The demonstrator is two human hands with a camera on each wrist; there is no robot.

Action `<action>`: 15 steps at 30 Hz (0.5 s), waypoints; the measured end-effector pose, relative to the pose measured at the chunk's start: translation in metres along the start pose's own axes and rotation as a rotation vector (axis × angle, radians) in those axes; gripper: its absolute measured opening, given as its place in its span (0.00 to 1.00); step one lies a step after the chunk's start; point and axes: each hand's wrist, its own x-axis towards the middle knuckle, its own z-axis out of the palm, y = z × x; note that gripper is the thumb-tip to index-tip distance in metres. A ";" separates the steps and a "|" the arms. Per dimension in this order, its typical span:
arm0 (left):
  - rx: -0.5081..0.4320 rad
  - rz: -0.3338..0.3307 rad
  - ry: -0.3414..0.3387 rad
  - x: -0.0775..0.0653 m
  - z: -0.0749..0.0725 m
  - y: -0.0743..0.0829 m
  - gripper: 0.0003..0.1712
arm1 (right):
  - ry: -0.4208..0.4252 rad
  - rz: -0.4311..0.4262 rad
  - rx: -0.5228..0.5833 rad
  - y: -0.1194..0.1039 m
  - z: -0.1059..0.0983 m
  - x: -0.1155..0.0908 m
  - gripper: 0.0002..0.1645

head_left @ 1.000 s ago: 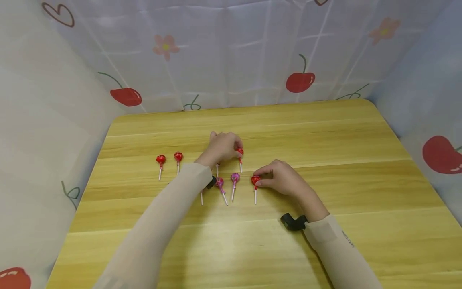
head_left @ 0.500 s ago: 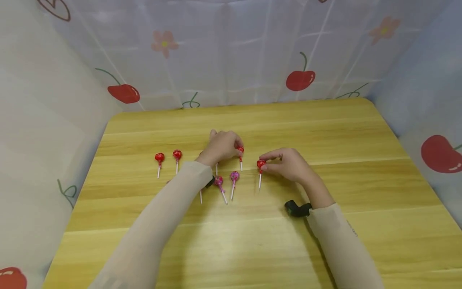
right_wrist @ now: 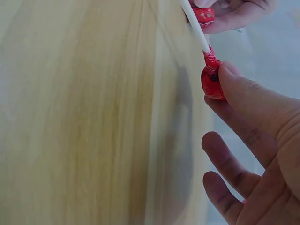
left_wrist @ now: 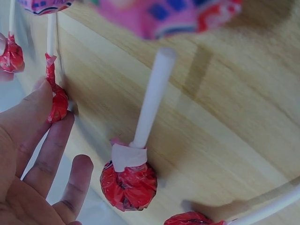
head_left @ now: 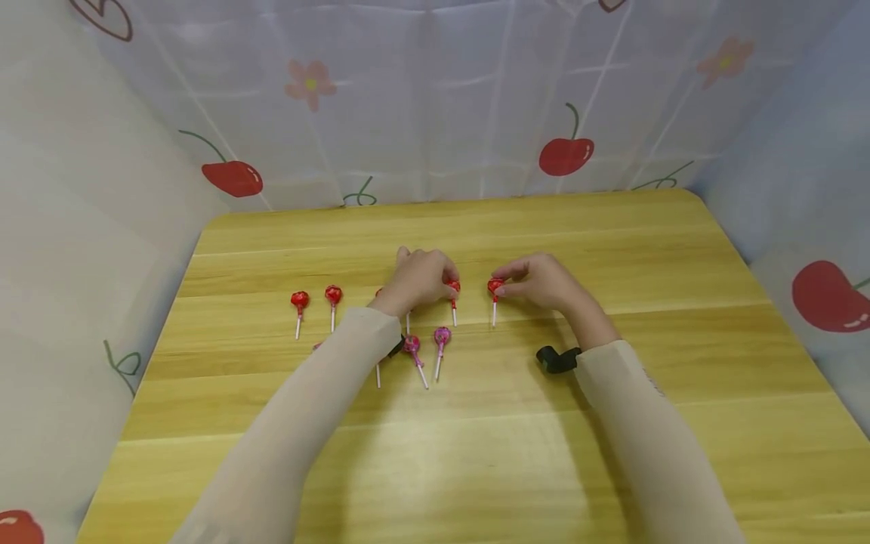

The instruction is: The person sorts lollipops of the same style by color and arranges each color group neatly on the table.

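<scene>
My left hand (head_left: 423, 279) pinches the red wrapped head of a lollipop (left_wrist: 59, 104) between thumb and fingers, its white stick pointing towards me. To its right, my right hand (head_left: 546, 284) holds another red lollipop (right_wrist: 211, 80) by the head. A shadow shows on the wood beside that one in the right wrist view. Nearer to me lie two pink lollipops, one straight (head_left: 442, 336) and one slanted (head_left: 412, 344). Under my left wrist, more lollipops are partly hidden; a red one (left_wrist: 129, 185) shows in the left wrist view.
Two red lollipops, one at the far left (head_left: 300, 300) and its neighbour (head_left: 333, 295), lie side by side on the wooden table (head_left: 462, 461). A cherry-print curtain (head_left: 435, 98) hangs behind the table's back edge, with cloth on both sides.
My right hand has carried its red lollipop away from me and slightly right, from beside the pink ones up level with the left hand's lollipop. The left hand has stayed in place.
</scene>
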 end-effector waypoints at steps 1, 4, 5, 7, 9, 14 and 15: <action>-0.001 0.003 0.001 0.000 0.000 0.000 0.07 | -0.003 -0.002 -0.001 0.000 0.001 0.002 0.19; -0.004 0.006 0.004 0.000 0.000 0.000 0.07 | -0.005 0.002 -0.001 0.000 0.003 0.006 0.19; -0.002 0.006 0.004 -0.001 0.000 0.000 0.07 | -0.005 0.002 -0.004 0.000 0.003 0.007 0.19; -0.002 0.005 0.004 -0.001 0.000 0.000 0.07 | -0.003 0.007 -0.011 0.000 0.005 0.008 0.19; -0.003 0.003 0.002 -0.002 0.000 0.000 0.08 | -0.001 0.008 -0.016 0.001 0.006 0.009 0.19; -0.002 0.002 0.004 -0.002 0.001 0.000 0.10 | -0.003 0.004 -0.017 0.001 0.008 0.010 0.19; -0.003 0.003 0.005 -0.002 0.001 0.000 0.10 | -0.004 0.005 -0.017 0.001 0.008 0.010 0.19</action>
